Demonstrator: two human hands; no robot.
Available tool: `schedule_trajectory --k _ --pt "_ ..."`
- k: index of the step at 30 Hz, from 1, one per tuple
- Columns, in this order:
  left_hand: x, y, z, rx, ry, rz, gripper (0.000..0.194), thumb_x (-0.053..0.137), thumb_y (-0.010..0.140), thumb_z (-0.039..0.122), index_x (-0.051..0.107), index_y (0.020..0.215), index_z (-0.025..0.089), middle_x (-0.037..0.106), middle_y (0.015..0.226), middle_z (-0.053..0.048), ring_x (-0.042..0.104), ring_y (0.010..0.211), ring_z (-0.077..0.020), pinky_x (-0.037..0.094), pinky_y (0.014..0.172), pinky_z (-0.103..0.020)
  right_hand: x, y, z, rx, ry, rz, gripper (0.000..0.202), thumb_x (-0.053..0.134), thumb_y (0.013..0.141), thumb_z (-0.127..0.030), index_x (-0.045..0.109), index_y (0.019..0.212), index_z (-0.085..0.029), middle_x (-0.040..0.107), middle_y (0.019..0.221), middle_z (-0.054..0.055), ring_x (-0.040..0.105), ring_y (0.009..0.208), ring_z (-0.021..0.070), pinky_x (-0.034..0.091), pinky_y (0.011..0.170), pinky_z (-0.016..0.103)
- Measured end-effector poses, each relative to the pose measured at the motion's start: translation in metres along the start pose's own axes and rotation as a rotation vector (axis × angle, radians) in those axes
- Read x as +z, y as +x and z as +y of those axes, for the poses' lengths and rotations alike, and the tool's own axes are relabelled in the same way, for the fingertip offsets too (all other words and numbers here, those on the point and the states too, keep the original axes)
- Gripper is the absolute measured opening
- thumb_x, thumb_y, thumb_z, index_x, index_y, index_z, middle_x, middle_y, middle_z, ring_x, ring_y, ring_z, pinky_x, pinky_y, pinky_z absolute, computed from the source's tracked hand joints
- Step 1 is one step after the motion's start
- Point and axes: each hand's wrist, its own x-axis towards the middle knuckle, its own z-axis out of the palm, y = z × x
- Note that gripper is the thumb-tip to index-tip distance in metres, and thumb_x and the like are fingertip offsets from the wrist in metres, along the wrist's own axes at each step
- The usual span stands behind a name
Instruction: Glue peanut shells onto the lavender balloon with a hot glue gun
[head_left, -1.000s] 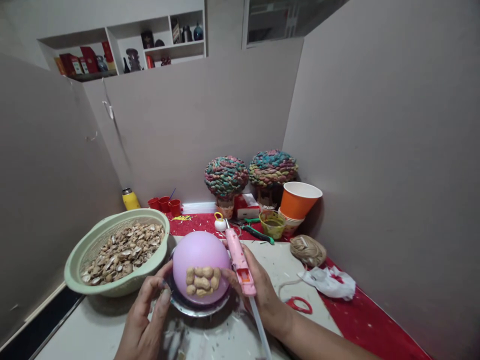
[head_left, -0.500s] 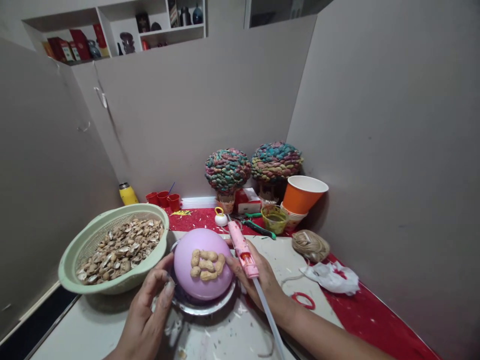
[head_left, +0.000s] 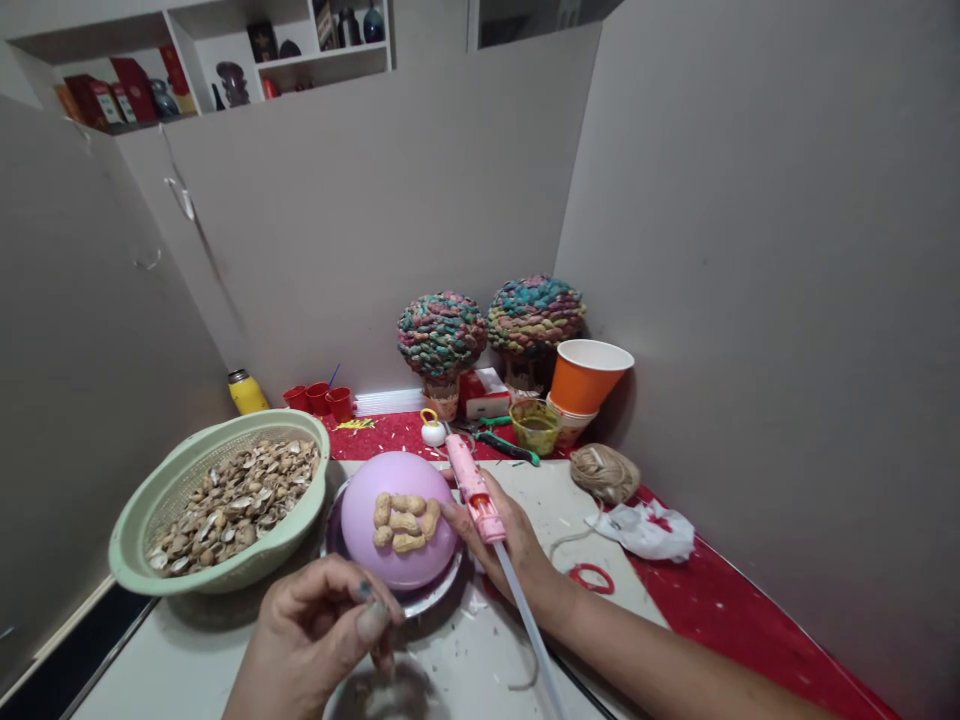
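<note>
The pink balloon (head_left: 360,535) sits in a silver bowl (head_left: 439,598) on the pale board (head_left: 480,645), a cluster of peanuts (head_left: 407,522) lying against the side facing the wearer. The right hand (head_left: 517,545) is closed around a pink glue gun (head_left: 476,490), nozzle pointing away and a translucent stick (head_left: 529,625) trailing from its rear; the thumb of this hand also reaches the balloon's right side, beside the peanuts. The left hand (head_left: 319,625) hangs in front of the silver bowl, thumb and fingers curled to a narrow gap — whether anything is pinched between them cannot be told. Below these fingertips, at the bottom edge, a rounded shape (head_left: 390,690) is too blurred to identify. To the left stands a green colander (head_left: 217,580) containing broken shells (head_left: 247,500). On the red covering (head_left: 720,590) behind are 3 red cups (head_left: 340,404), 2 tree-like figures (head_left: 441,335) with multicoloured tops and green-handled pliers (head_left: 514,448). To the right lies a ball of twine (head_left: 604,472) — a crumpled white wrapper (head_left: 649,530) and a red loop (head_left: 592,577) lie nearer the right forearm
</note>
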Motion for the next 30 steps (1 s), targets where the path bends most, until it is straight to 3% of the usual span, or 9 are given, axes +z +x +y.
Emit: schedule_trajectory --k 6,11,15,22,30 --pt "0.01 0.011 0.01 -0.214 -0.195 0.016 0.028 0.089 0.061 0.036 0.073 0.07 0.015 0.07 0.068 -0.003 0.061 0.055 -0.0107 0.05 0.055 -0.02 0.0 0.002 0.001 -0.031 0.011 0.023 0.023 0.051 0.095 -0.045 0.046 0.089 -0.023 0.054 0.078 0.001 0.055 0.068 0.0195 0.052 0.077 0.034" --pt "0.001 0.015 0.018 -0.134 -0.155 0.105 0.022 0.086 0.066 0.034 0.072 0.073 0.019 0.068 0.067 0.001 0.054 0.047 -0.0064 0.045 0.048 -0.017 0.002 0.001 0.006 -0.05 0.029 0.03 0.02 0.051 0.095 -0.042 0.048 0.095 -0.022 0.057 0.084 0.004 0.057 0.076 0.022 0.05 0.076 0.036" --pt "-0.005 0.021 0.022 -0.056 -0.081 0.154 0.024 0.084 0.069 0.035 0.071 0.07 0.015 0.065 0.066 0.001 0.052 0.049 -0.0058 0.045 0.05 -0.016 0.001 0.0 0.008 -0.071 0.049 0.021 0.018 0.053 0.095 -0.038 0.048 0.097 -0.022 0.058 0.087 0.005 0.057 0.077 0.0216 0.048 0.073 0.034" --pt "-0.003 0.021 0.027 -0.158 -0.051 0.165 0.026 0.088 0.063 0.025 0.074 0.082 0.016 0.071 0.079 -0.003 0.062 0.064 -0.0115 0.054 0.063 -0.022 -0.002 0.001 0.006 -0.055 0.073 -0.029 0.013 0.053 0.096 -0.034 0.047 0.095 -0.022 0.058 0.087 0.004 0.056 0.078 0.0207 0.047 0.071 0.032" --pt "0.009 0.02 0.027 -0.227 -0.109 0.155 0.033 0.092 0.056 0.023 0.073 0.082 0.016 0.07 0.073 -0.002 0.066 0.062 -0.013 0.055 0.061 -0.023 -0.003 0.001 0.003 -0.02 0.085 -0.005 0.022 0.053 0.095 -0.042 0.052 0.1 -0.021 0.06 0.088 0.006 0.06 0.08 0.0218 0.051 0.076 0.033"
